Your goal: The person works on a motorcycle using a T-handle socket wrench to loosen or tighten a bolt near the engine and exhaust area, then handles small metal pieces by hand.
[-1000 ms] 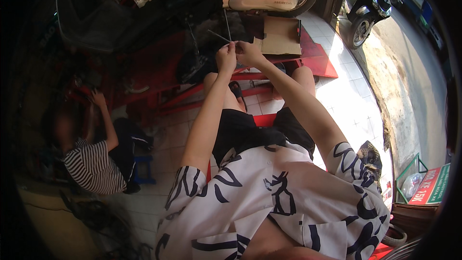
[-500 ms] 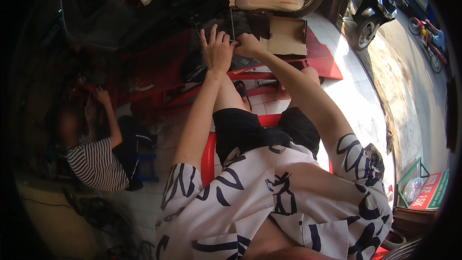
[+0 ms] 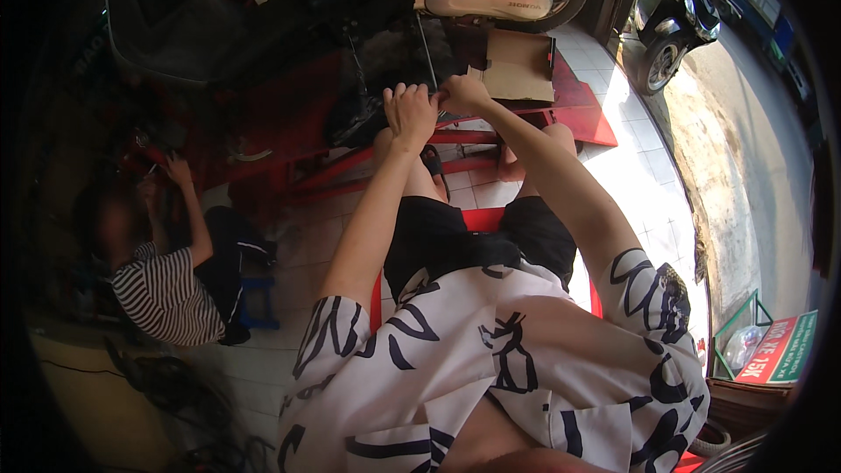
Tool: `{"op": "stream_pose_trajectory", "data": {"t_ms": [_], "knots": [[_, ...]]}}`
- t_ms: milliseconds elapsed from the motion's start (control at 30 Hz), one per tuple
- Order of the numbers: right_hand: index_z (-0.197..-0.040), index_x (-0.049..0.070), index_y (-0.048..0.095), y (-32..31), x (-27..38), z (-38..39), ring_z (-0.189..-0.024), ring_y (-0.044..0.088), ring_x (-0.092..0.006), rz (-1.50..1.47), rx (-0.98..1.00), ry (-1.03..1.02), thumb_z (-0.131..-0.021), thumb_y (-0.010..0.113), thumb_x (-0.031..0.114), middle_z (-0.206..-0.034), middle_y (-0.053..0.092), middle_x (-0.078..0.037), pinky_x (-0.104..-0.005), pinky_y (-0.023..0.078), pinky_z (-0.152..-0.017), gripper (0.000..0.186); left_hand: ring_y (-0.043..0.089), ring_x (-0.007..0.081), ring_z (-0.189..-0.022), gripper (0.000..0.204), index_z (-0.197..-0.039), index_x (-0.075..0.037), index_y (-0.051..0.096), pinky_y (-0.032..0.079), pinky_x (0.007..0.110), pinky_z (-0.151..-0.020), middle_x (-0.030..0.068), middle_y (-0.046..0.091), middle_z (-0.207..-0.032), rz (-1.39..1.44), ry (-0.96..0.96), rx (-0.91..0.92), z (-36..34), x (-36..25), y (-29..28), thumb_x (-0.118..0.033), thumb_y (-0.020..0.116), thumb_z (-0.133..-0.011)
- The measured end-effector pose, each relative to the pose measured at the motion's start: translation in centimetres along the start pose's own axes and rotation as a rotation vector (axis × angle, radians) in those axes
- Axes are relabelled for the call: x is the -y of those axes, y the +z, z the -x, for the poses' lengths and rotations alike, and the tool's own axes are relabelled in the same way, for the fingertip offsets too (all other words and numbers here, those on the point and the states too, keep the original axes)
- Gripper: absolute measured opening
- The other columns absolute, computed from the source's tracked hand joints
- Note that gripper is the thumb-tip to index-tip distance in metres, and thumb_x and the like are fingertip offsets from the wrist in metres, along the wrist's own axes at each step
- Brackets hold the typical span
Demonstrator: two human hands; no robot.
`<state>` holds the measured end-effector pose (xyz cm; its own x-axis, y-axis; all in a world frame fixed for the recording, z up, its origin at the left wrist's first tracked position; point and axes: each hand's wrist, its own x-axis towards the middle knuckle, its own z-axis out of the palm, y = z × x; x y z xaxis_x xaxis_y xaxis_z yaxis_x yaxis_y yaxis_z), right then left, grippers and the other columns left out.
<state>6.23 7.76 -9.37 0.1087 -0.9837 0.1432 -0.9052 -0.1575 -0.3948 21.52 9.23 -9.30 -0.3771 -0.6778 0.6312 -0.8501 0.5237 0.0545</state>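
Note:
Both my hands meet in front of my knees, at the near side of a motorbike (image 3: 350,0) on a low red platform (image 3: 578,114). My left hand (image 3: 410,111) is back up, its fingers bent and close together. Beside it my right hand (image 3: 464,95) is closed, thumb side against the left. What they grip between them is too small and dark to make out. A thin metal rod (image 3: 426,51) runs down from the motorbike toward my hands. The bike's silver exhaust cover (image 3: 491,0) lies beyond.
An open cardboard box (image 3: 519,66) sits on the platform right of my hands. At left a person in a striped shirt (image 3: 166,302) works on a blue stool (image 3: 260,300). A parked scooter (image 3: 670,31) stands outside at right. I sit on a red stool (image 3: 482,221).
My left hand's spread fingers have bent and drawn together. Both hands have moved slightly nearer me and to the right. A red motorbike on the road has left the view.

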Motion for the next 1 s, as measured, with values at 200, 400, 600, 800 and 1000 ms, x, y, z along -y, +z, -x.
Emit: {"op": "stream_pose_trajectory", "data": {"t_ms": [200,400,600,800,1000], "knots": [[-0.083,0.012,0.074,1.9,-1.6,-0.5,-0.083,0.067,-0.0356,-0.037,-0.030,-0.070,-0.071,0.064,0.031,-0.083,0.069,-0.017,-0.0434,0.054,-0.077,0.025,0.060,0.0262,-0.084,0.029,-0.078,-0.006,0.070,0.038,0.041,-0.081,0.0094,0.068,-0.078,0.051,-0.033,0.028,0.3,0.1,0.6,-0.034,0.065,-0.085],[-0.113,0.000,0.063,1.4,-2.2,-2.1,-0.080,0.066,-0.0242,-0.488,0.395,-0.081,-0.072,0.064,0.024,-0.086,0.067,-0.014,-0.0350,0.051,-0.074,0.047,0.060,0.0273,-0.080,0.025,-0.079,-0.005,0.070,0.039,0.042,-0.081,0.0102,0.067,-0.077,0.097,0.005,0.054,0.9,1.5,0.7,-0.030,0.070,-0.080],[-0.129,-0.003,0.054,4.5,-4.5,-2.4,-0.091,0.058,-0.0144,-1.365,0.633,0.084,-0.092,0.056,0.028,-0.104,0.062,-0.008,-0.0282,0.045,-0.086,0.049,0.055,0.0249,-0.077,0.032,-0.069,-0.005,0.065,0.036,0.041,-0.080,0.0065,0.062,-0.069,0.179,0.028,0.031,2.4,0.7,0.3,-0.035,0.074,-0.075],[-0.122,0.003,0.056,7.8,-4.0,-0.5,-0.066,0.047,-0.0054,-2.092,0.643,0.086,-0.098,0.052,0.031,-0.080,0.054,0.003,-0.0228,0.041,-0.065,0.037,0.053,0.0229,-0.078,0.029,-0.069,-0.006,0.065,0.035,0.039,-0.080,0.0035,0.060,-0.070,0.191,0.071,0.126,4.1,-1.9,-2.3,-0.033,0.077,-0.070],[-0.086,0.011,0.050,6.9,-6.8,0.1,-0.046,0.031,-0.0079,-2.310,0.321,0.479,-0.100,0.041,0.025,-0.065,0.045,0.001,-0.0229,0.025,-0.043,0.021,0.062,0.0253,-0.092,0.016,-0.089,-0.004,0.071,0.044,0.036,-0.084,0.0091,0.069,-0.092,0.683,0.002,0.184,-3.5,-3.4,-4.5,-0.014,0.073,-0.076]]}}
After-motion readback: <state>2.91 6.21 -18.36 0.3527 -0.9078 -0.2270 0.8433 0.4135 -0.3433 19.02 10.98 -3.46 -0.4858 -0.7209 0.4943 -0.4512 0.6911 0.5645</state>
